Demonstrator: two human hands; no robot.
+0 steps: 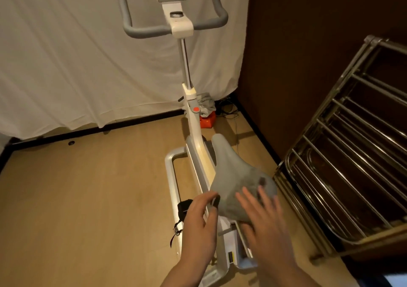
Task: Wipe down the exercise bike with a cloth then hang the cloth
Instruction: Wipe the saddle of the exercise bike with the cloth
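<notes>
Wood floor (88, 198); cloth (237, 183) over saddle (221, 148), left grip (199, 225) pinching its edge, right grip (264, 225) spread.

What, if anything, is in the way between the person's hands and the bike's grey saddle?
Nothing visible. The right hand spreads its fingers over the wide rear of the saddle. The left hand curls at the left rear edge; whether it grips is unclear.

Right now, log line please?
left hand: at saddle edge, grip unclear | right hand: open over saddle | cloth: bundled behind bike post
</notes>
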